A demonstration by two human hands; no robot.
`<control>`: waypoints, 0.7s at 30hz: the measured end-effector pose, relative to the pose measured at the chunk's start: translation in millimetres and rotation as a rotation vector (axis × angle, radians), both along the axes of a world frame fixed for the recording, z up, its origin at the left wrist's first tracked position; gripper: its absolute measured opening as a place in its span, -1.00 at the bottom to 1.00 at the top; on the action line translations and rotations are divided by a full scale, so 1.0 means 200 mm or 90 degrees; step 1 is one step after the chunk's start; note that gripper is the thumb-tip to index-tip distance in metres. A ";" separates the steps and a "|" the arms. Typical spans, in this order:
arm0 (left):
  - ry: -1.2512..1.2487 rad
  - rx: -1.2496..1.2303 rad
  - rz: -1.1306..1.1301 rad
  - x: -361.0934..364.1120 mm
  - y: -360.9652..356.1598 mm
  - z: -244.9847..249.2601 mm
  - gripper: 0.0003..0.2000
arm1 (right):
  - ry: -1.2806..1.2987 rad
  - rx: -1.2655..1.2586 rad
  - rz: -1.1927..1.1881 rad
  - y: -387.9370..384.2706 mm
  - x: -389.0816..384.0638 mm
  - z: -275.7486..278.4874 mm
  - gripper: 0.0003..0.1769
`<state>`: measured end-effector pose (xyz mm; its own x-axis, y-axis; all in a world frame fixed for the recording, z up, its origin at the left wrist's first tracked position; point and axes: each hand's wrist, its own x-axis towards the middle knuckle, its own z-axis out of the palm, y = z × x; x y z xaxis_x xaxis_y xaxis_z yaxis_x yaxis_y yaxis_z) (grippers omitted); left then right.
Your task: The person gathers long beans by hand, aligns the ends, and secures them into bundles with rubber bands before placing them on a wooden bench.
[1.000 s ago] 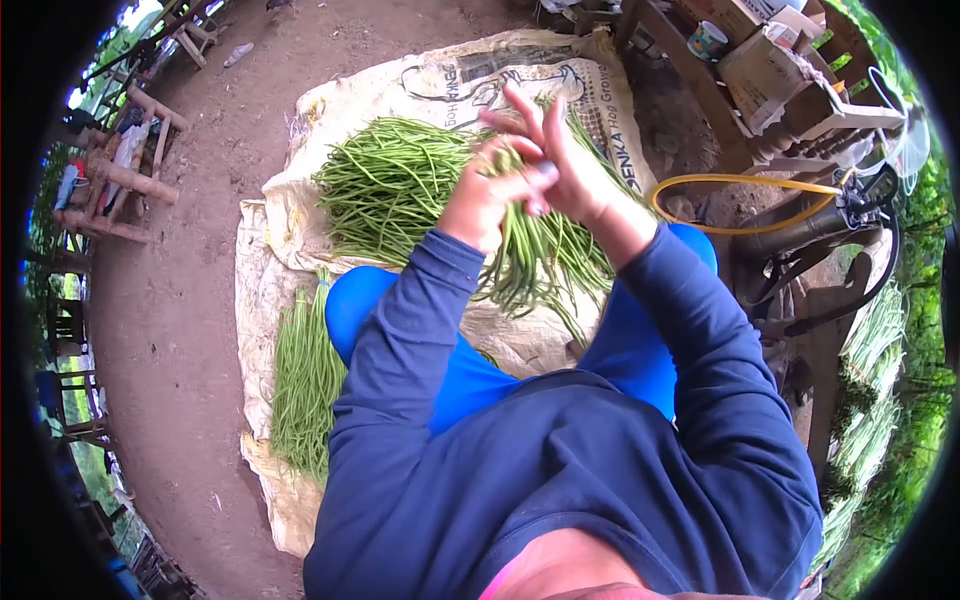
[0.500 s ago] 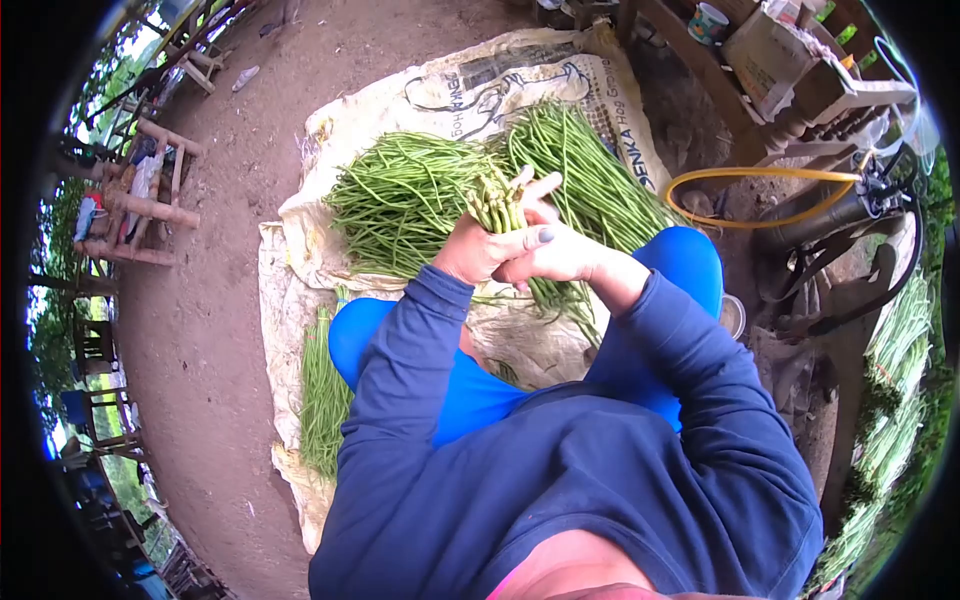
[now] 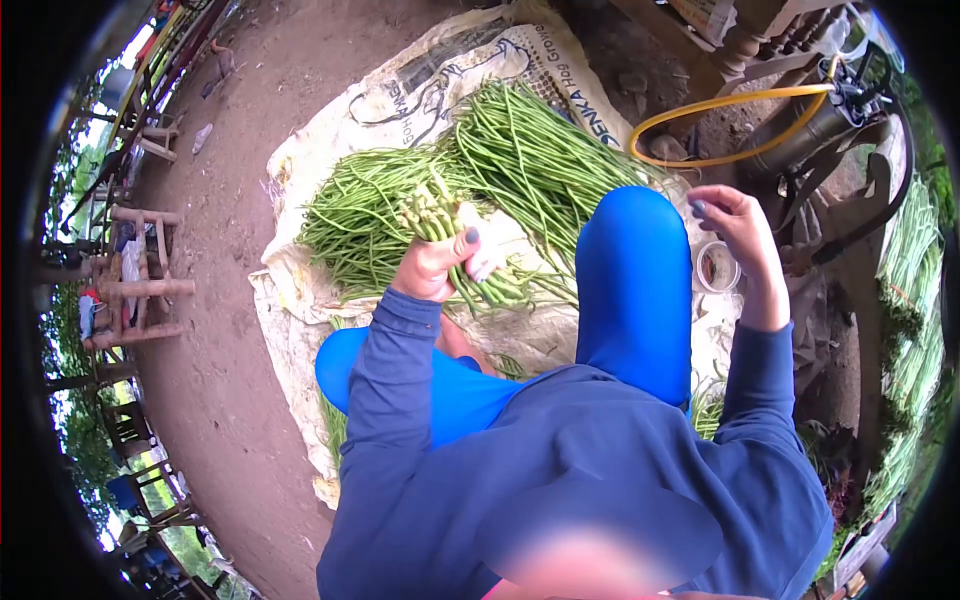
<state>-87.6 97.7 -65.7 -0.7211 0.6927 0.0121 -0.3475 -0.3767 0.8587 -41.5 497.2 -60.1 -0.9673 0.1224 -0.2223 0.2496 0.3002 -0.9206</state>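
Clamping beans [image 3: 436, 218] in its fist, likely so none slip, the left hand [image 3: 434, 264] shows their ends. Just beyond, heaps [image 3: 535, 150] lie on a sack [image 3: 335, 132], likely against dirt. Well right, the right hand [image 3: 740, 225] curls near a tub [image 3: 717, 268]; whether closed, I cannot tell.

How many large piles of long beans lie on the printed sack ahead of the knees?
2: the left pile, partly behind the bunch in the left hand, and the right pile, stretching toward the right knee. More could be hidden under the knees.
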 end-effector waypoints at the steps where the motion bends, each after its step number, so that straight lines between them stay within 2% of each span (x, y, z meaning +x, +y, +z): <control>1: -0.059 -0.020 -0.015 0.02 0.01 -0.01 -0.78 | 0.044 -0.045 0.042 -0.05 -0.01 0.06 -0.74; 2: -0.131 0.044 -0.061 0.01 0.02 -0.04 -0.79 | 0.087 -0.093 0.079 -0.12 -0.03 0.12 -0.75; 3: -0.135 0.063 -0.098 0.01 0.05 -0.02 -0.80 | 0.126 -0.133 0.116 -0.23 -0.07 0.17 -0.73; 5: -0.132 0.048 -0.121 0.02 0.12 0.01 -0.83 | 0.196 -0.068 0.222 -0.45 -0.17 0.26 -0.67; 7: -0.139 0.005 -0.157 0.01 0.14 0.04 -0.77 | 0.096 -0.159 0.339 -0.64 -0.28 0.29 -0.61; 9: -0.121 0.004 -0.171 0.02 0.16 0.05 -0.68 | 0.037 -0.254 0.409 -0.77 -0.36 0.23 -0.67; 10: -0.122 -0.003 -0.178 0.01 0.16 0.04 -0.68 | 0.040 -0.260 0.402 -0.79 -0.39 0.19 -0.67; 13: -0.128 0.072 -0.125 0.01 0.18 0.02 -0.67 | -0.007 -0.499 0.369 -0.80 -0.41 0.12 -0.77; 16: -0.134 0.035 -0.110 0.00 0.18 0.01 -0.68 | 0.048 -0.537 0.326 -0.79 -0.37 0.13 -0.74; 18: -0.136 0.046 -0.107 0.00 0.19 0.01 -0.69 | 0.059 -0.518 0.314 -0.80 -0.35 0.13 -0.71; 21: -0.167 0.002 -0.058 0.01 0.20 0.01 -0.77 | 0.152 -0.390 0.329 -0.83 -0.33 0.13 -0.76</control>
